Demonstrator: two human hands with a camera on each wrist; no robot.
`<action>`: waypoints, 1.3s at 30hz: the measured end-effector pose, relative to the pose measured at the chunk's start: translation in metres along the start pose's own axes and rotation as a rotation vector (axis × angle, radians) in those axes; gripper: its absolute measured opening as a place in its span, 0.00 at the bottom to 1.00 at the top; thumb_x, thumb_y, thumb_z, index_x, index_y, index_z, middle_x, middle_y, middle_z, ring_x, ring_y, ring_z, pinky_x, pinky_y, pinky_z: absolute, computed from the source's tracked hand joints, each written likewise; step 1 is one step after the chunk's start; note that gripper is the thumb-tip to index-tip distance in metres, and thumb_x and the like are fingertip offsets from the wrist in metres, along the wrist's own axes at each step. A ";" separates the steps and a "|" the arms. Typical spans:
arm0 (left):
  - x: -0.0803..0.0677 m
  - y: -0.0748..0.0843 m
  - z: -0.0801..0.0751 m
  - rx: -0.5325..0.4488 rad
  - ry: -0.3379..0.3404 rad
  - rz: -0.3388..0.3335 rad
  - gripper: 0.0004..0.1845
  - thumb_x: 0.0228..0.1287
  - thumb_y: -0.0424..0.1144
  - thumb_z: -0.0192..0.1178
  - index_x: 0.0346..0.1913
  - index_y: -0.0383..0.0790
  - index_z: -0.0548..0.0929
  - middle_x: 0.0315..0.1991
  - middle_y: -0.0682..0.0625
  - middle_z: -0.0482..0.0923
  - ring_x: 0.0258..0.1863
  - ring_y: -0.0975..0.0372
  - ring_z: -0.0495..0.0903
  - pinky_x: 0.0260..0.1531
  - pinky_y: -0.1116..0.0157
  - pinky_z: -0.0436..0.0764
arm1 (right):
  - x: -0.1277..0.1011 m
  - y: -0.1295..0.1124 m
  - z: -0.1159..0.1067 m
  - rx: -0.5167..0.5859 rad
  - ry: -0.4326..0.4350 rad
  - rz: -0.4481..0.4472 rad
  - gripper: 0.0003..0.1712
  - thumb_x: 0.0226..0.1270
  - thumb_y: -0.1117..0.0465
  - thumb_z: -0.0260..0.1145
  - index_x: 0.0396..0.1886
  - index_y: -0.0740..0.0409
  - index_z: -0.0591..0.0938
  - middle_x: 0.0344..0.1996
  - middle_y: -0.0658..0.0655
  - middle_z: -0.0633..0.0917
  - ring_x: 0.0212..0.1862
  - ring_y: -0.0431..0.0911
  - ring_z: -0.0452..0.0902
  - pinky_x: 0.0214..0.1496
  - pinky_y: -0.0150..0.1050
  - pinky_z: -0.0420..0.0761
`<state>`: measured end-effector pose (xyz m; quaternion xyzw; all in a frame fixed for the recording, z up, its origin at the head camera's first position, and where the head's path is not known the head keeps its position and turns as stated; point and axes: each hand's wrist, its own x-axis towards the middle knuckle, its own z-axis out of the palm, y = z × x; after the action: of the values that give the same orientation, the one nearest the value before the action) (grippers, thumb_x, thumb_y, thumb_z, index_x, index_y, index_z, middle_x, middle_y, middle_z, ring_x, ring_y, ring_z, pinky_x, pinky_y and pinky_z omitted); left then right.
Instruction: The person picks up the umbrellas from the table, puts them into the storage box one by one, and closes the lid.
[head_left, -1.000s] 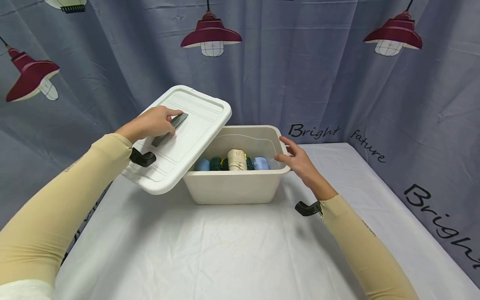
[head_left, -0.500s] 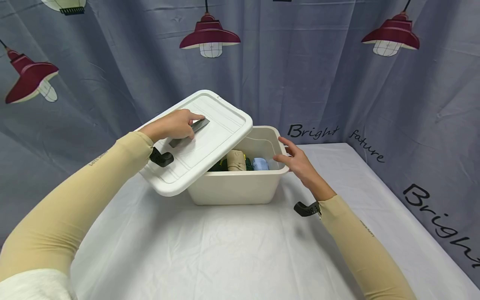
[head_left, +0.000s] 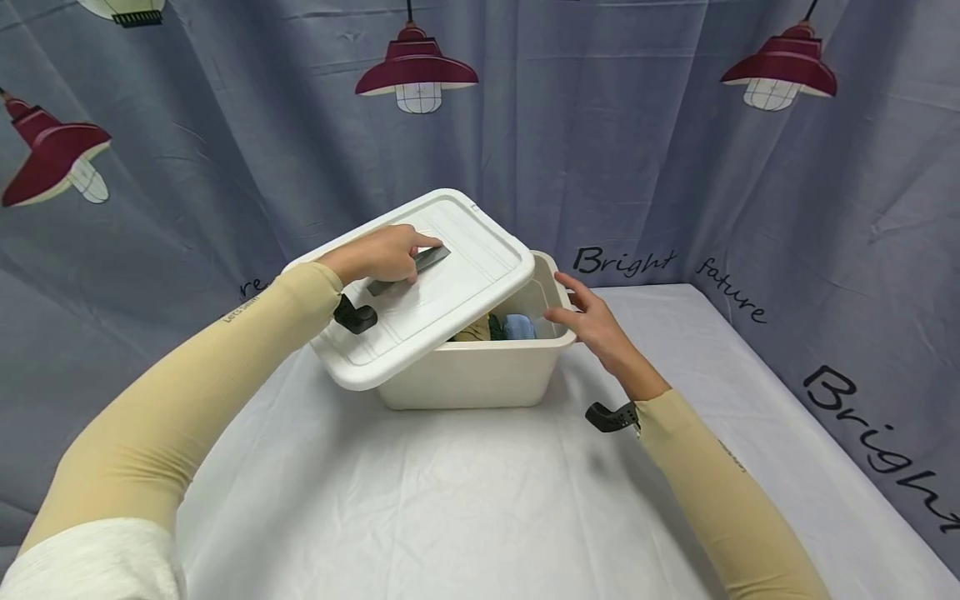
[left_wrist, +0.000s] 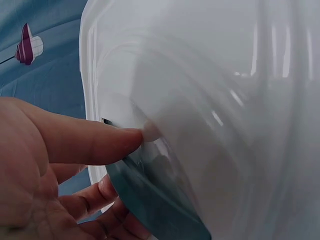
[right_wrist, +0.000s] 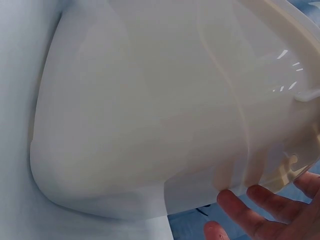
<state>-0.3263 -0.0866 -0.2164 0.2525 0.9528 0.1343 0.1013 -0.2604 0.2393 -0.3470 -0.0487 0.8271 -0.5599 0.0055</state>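
A cream plastic bin [head_left: 480, 379] stands on the white-covered table, with rolled cloths [head_left: 510, 327] in blue, green and beige showing inside. My left hand [head_left: 382, 254] grips the dark grey handle [head_left: 408, 271] of the white lid [head_left: 427, 283], which hangs tilted over most of the bin's left side. In the left wrist view my thumb [left_wrist: 90, 145] presses the lid [left_wrist: 225, 100] beside the handle [left_wrist: 155, 205]. My right hand [head_left: 588, 321] rests with straight fingers on the bin's right rim; the right wrist view shows those fingers [right_wrist: 260, 210] under the rim of the bin [right_wrist: 150, 115].
The white tablecloth [head_left: 450, 500] stretches in front of the bin. A blue-grey curtain [head_left: 675, 150] printed with red lamps and words hangs close behind and along the right side. The table's right edge runs near the curtain.
My left hand has carried the lid rightward and lower over the bin, so it now covers most of the opening. The right hand has stayed on the right rim.
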 end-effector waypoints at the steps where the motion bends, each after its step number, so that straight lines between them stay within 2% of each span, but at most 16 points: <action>1: 0.002 0.001 0.001 0.004 -0.005 0.003 0.46 0.50 0.23 0.56 0.76 0.53 0.67 0.28 0.50 0.59 0.27 0.59 0.63 0.28 0.65 0.66 | 0.000 0.000 0.000 -0.001 0.001 0.000 0.45 0.69 0.54 0.65 0.81 0.36 0.55 0.68 0.62 0.72 0.61 0.57 0.73 0.45 0.40 0.78; 7: 0.013 0.008 0.006 0.021 -0.045 0.037 0.45 0.53 0.21 0.57 0.77 0.53 0.66 0.27 0.50 0.59 0.27 0.59 0.62 0.29 0.65 0.65 | 0.000 0.000 0.001 0.001 0.006 0.002 0.45 0.70 0.54 0.65 0.81 0.34 0.55 0.69 0.62 0.72 0.62 0.59 0.74 0.45 0.41 0.78; 11: 0.019 0.011 0.009 0.064 -0.078 0.053 0.44 0.57 0.23 0.60 0.77 0.54 0.65 0.33 0.47 0.66 0.31 0.58 0.64 0.32 0.65 0.67 | 0.000 0.001 0.001 0.014 0.005 0.016 0.45 0.69 0.52 0.65 0.81 0.31 0.55 0.70 0.61 0.71 0.64 0.59 0.73 0.45 0.40 0.79; 14: 0.023 0.013 0.011 0.094 -0.096 0.060 0.44 0.59 0.23 0.60 0.77 0.55 0.65 0.36 0.46 0.67 0.31 0.58 0.65 0.33 0.65 0.68 | 0.000 0.001 0.001 0.023 0.005 0.018 0.46 0.68 0.51 0.66 0.81 0.30 0.54 0.70 0.60 0.71 0.64 0.58 0.73 0.45 0.40 0.79; 18: 0.027 0.017 0.012 0.105 -0.095 0.074 0.43 0.58 0.22 0.58 0.77 0.56 0.66 0.32 0.48 0.64 0.29 0.59 0.63 0.32 0.65 0.67 | 0.000 0.002 0.001 0.031 0.004 0.002 0.47 0.69 0.52 0.66 0.82 0.32 0.52 0.71 0.60 0.71 0.64 0.58 0.73 0.44 0.39 0.79; 24: 0.028 0.023 0.016 0.094 -0.117 0.080 0.43 0.58 0.21 0.52 0.76 0.55 0.67 0.35 0.48 0.66 0.31 0.59 0.64 0.33 0.65 0.66 | 0.000 0.005 -0.001 0.026 -0.019 -0.022 0.51 0.68 0.50 0.69 0.82 0.32 0.50 0.72 0.59 0.70 0.62 0.55 0.72 0.45 0.38 0.79; 29: 0.030 0.024 0.019 0.099 -0.135 0.084 0.43 0.58 0.20 0.50 0.76 0.54 0.67 0.38 0.46 0.69 0.31 0.58 0.64 0.33 0.65 0.66 | 0.000 0.005 -0.003 0.023 -0.085 -0.052 0.53 0.67 0.50 0.70 0.82 0.30 0.48 0.76 0.55 0.64 0.64 0.55 0.70 0.51 0.43 0.79; 34: 0.030 0.026 0.019 0.101 -0.141 0.083 0.42 0.59 0.21 0.47 0.78 0.52 0.64 0.55 0.42 0.72 0.44 0.54 0.69 0.41 0.62 0.68 | -0.001 0.001 -0.010 -0.004 -0.186 -0.048 0.56 0.66 0.47 0.70 0.82 0.29 0.43 0.80 0.49 0.53 0.73 0.55 0.63 0.58 0.52 0.75; 39: 0.030 0.029 0.019 0.099 -0.163 0.082 0.43 0.58 0.22 0.44 0.79 0.50 0.60 0.57 0.41 0.70 0.53 0.53 0.68 0.48 0.60 0.68 | -0.005 -0.003 -0.016 -0.024 -0.274 -0.067 0.55 0.70 0.45 0.65 0.82 0.30 0.38 0.81 0.48 0.47 0.77 0.57 0.55 0.61 0.58 0.72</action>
<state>-0.3339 -0.0430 -0.2296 0.3063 0.9357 0.0700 0.1604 -0.2563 0.2532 -0.3383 -0.1525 0.8232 -0.5379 0.0992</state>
